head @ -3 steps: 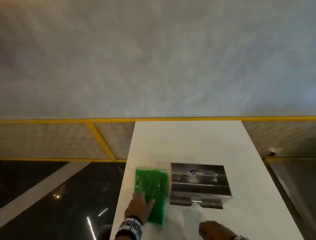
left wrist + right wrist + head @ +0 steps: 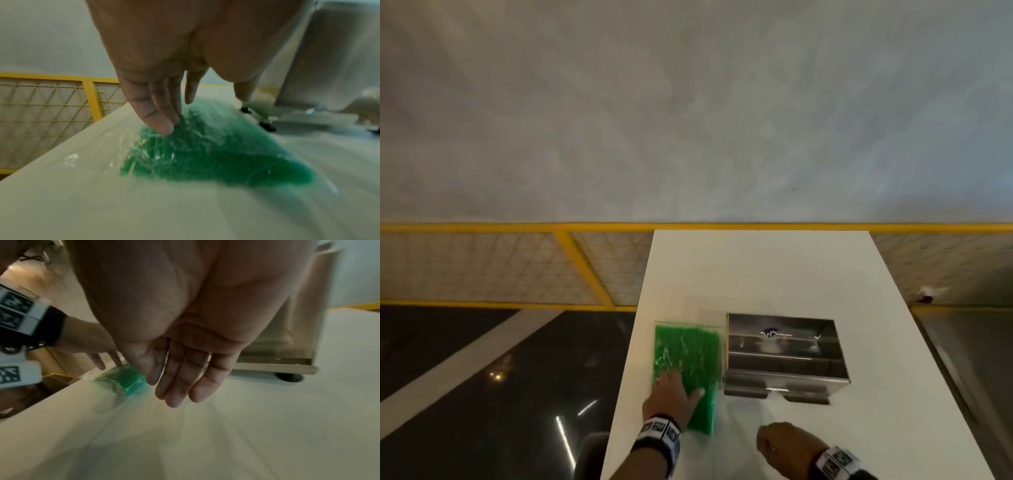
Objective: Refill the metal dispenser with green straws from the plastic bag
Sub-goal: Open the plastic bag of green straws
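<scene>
Both hands are hovering spread: my left hand [image 2: 671,394] is touching the plastic bag [image 2: 688,363] at nine o'clock of the metal dispenser [image 2: 784,356]; my right hand [image 2: 787,445] is holding nothing (slick film could slip, spilling green straws [image 2: 205,146]).

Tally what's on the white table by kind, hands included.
Bag of green straws: 1
Metal dispenser: 1
Hands: 2, left hand resting on the bag, right hand holding nothing
Total: 4

Table layout: bag at left edge, dispenser beside it.
The plastic bag [image 2: 688,356] of straws is laid along the table's [image 2: 756,267] left edge; the metal dispenser [image 2: 784,356] is set just right of it, mid-table.
</scene>
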`<state>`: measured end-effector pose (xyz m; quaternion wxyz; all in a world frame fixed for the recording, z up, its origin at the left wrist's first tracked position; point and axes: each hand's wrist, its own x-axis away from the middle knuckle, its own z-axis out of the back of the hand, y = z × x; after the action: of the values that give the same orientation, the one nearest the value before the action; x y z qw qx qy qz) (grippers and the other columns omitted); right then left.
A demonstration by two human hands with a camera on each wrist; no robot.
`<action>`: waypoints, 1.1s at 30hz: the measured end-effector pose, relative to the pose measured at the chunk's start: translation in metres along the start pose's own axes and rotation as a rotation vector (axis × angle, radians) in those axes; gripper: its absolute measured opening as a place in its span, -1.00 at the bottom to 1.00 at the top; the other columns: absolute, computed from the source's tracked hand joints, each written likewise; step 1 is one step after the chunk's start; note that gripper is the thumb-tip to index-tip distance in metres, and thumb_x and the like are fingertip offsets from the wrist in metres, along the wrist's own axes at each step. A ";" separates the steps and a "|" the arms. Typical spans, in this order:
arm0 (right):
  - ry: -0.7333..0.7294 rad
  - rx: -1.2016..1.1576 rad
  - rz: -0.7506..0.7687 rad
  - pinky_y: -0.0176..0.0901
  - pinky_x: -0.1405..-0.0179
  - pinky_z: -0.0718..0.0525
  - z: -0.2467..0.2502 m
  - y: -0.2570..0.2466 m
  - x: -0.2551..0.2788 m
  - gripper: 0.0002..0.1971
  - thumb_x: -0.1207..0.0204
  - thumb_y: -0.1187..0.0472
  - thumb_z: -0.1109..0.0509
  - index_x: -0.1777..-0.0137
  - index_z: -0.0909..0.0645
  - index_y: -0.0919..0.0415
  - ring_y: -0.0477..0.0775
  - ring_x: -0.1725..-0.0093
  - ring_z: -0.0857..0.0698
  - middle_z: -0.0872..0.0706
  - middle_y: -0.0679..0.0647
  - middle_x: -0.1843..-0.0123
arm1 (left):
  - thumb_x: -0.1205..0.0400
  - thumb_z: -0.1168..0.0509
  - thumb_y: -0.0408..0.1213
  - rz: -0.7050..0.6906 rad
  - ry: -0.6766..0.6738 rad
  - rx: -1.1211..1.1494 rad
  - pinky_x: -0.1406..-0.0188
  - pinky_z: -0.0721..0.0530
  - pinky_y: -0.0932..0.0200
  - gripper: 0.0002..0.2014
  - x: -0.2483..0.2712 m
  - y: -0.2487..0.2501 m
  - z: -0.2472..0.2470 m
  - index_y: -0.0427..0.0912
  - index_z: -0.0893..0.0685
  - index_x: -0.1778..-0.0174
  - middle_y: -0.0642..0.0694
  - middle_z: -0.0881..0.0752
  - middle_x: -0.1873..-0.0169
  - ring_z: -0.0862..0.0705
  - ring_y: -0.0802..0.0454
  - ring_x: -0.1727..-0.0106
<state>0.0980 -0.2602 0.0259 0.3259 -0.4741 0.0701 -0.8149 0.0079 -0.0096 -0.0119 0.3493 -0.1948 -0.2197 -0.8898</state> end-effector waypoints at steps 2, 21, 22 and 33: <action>-0.032 0.061 0.032 0.02 -0.34 -0.60 0.002 -0.032 -0.004 -0.74 -0.66 -0.08 -0.13 -0.15 -0.63 -0.12 0.13 -0.31 -0.69 -0.72 0.06 -0.33 | -0.67 -0.35 0.21 -0.005 0.008 -0.005 -0.38 -0.67 -0.12 -0.35 -0.002 -0.002 -0.010 -0.05 -0.40 -0.59 -0.12 -0.54 -0.49 -0.61 -0.15 -0.46; 0.481 -0.076 0.149 0.17 -0.62 -0.44 0.050 -0.152 -0.080 -0.45 -0.74 0.00 -0.21 -0.65 -0.33 0.24 0.21 -0.59 -0.42 -0.39 0.18 -0.64 | -0.70 -0.16 -0.03 -0.395 0.048 0.037 -0.04 -0.51 0.27 -0.76 0.057 -0.145 -0.015 0.15 -0.65 -0.21 0.12 -0.61 0.10 -0.69 0.05 -0.01; 0.460 -0.075 0.095 0.20 -0.61 -0.44 0.055 -0.159 -0.083 -0.44 -0.76 -0.04 -0.17 -0.65 -0.32 0.25 0.25 -0.59 -0.44 -0.42 0.22 -0.62 | -0.66 -0.12 0.01 -0.412 0.076 0.031 -0.05 -0.60 0.23 -0.66 0.061 -0.152 -0.013 0.11 -0.67 -0.26 0.09 -0.69 0.04 -0.71 0.06 -0.02; 0.499 -0.257 0.201 -0.55 0.12 -0.51 0.084 -0.160 -0.030 -0.87 -0.66 0.05 -0.45 -0.02 -0.83 -0.01 -0.39 0.13 -0.69 -0.75 -0.32 0.11 | -0.68 -0.19 0.23 -0.448 0.133 0.163 0.01 -0.71 0.20 -0.69 0.098 -0.127 0.032 0.09 -0.64 0.07 0.15 -0.79 0.14 -0.72 0.21 0.12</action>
<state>0.1026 -0.1012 0.1178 0.3153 -0.2871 0.2972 -0.8543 -0.1419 0.0385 0.0316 0.1715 -0.0535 -0.3052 -0.9352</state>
